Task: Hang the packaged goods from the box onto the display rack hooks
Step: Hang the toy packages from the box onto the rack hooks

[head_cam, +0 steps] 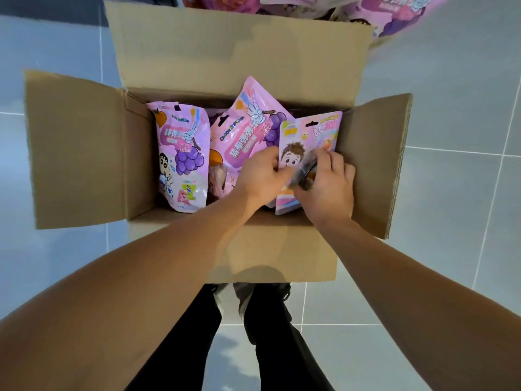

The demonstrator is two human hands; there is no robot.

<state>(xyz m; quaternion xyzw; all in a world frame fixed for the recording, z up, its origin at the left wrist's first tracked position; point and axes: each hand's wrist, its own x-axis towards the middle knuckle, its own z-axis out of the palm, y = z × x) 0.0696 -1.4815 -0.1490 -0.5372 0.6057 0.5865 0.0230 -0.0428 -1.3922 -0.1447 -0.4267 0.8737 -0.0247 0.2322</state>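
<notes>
Both hands (296, 179) grip the pink packet (307, 136) inside the box (84, 148).

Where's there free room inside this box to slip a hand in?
A dark gap runs behind the pouches along the far wall of the cardboard box. The middle is crowded: grape pouch, tilted pouch, and the cartoon-boy pack gripped by left hand and right hand.

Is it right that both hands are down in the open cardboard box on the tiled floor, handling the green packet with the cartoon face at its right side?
Not quite: the packet with the cartoon face is pink, not green, as the head view shows. The rest holds: the left hand and right hand are both on it, at the right side of the open cardboard box on the tiled floor.
</notes>
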